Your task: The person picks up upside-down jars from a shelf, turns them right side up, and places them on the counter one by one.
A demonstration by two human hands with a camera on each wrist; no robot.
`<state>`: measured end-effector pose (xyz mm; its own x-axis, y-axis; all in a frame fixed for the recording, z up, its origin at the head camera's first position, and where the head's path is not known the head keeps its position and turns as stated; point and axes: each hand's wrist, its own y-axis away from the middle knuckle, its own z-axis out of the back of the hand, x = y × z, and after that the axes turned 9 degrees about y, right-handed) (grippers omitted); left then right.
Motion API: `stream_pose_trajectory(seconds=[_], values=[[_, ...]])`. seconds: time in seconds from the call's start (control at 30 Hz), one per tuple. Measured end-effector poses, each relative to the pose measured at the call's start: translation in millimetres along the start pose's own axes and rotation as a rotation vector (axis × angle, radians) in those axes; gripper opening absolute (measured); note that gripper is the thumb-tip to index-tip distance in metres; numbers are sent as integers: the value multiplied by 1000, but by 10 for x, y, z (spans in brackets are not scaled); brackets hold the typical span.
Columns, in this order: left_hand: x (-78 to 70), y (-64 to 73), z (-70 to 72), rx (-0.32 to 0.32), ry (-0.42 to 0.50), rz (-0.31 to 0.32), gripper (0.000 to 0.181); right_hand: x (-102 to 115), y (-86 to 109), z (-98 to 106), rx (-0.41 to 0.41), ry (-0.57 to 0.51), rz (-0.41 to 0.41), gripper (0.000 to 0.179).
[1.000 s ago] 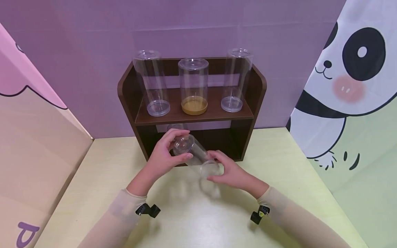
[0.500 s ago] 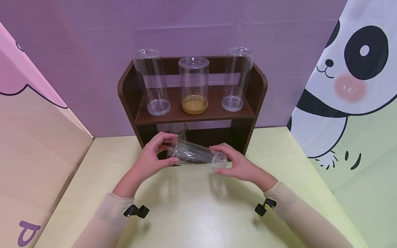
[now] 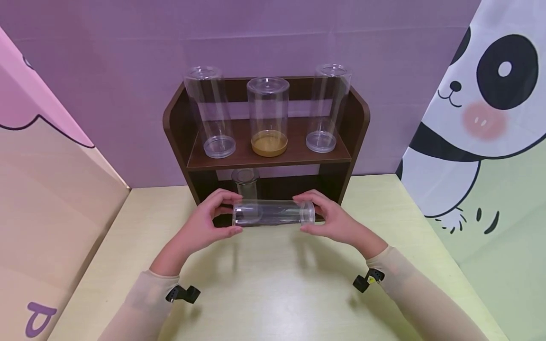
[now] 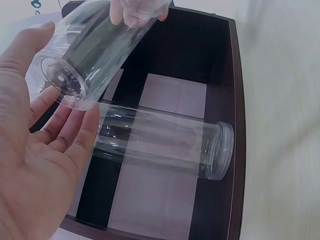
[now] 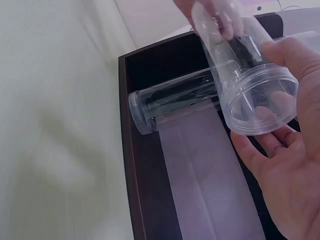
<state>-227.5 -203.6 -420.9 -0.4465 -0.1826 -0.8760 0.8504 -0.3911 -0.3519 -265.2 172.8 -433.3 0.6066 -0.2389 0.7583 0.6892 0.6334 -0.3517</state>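
Note:
A clear plastic jar [image 3: 270, 212] lies sideways in the air before the lower shelf, held at both ends. My left hand [image 3: 209, 222] grips its base end, thumb below and fingers above in the head view; the left wrist view shows the round base [image 4: 62, 77] against the fingers. My right hand [image 3: 330, 218] grips the other end, where the right wrist view shows a clear ridged lid [image 5: 260, 100]. Behind the held jar, another clear jar [image 3: 246, 182] stands upright on the lower shelf, toward its left side.
A dark brown two-tier shelf [image 3: 360, 123] stands at the back of the pale table [image 3: 273, 293]. Its upper tier bears a clear jar [image 3: 211, 113] at left, a jar with a gold lid [image 3: 268, 118] in the middle, and a clear jar [image 3: 326, 113] at right.
The held jar has turned from a steep slant to level, its base end moving left and its lid end right. My hands have moved apart with it.

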Motion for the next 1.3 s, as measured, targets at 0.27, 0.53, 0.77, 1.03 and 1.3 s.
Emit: stream_pose_trajectory(seconds=[0.27,0.53,0.77,1.03,1.3], values=[[17,29,-19,6,-6,-10,68,27,0,59,-42,-32,12,62],[9,37,-32,4,7,20,69,30,8,67,-41,-95,7,62],[34,45,-31,-10,9,22,70,41,10,97,-33,-147,-13,64],[107,69,-45,-8,-35,60,70,52,-19,156,-41,-176,7,71],[182,97,-93,0,-99,75,70,74,-108,161,-92,-199,31,67]])
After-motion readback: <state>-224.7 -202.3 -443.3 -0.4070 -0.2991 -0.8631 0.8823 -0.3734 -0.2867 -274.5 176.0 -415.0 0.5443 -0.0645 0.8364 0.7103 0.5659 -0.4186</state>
